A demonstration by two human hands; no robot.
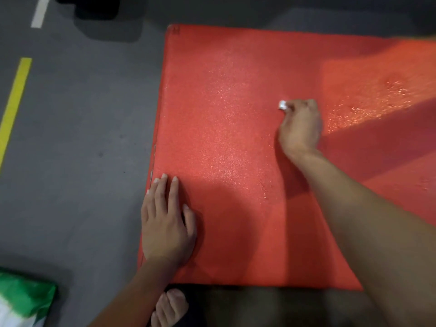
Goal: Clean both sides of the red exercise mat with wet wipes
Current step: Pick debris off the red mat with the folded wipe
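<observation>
The red exercise mat (236, 114) lies flat on the grey floor and runs out of view to the right. Wet, glistening patches show on its middle and right parts. My left hand (166, 220) lies flat on the mat near its left edge, fingers straight. My right hand (300, 125) is out over the middle of the mat, fingers curled round a small bunched white wet wipe (282, 105) that sticks out at the fingertips and sits on the surface.
A green and white wipes pack (22, 300) lies on the floor at the lower left. My bare foot (171, 308) is just below the mat's near edge. A yellow line (14, 107) and a white line (40, 11) mark the floor at left. A dark object (94, 8) stands at the top.
</observation>
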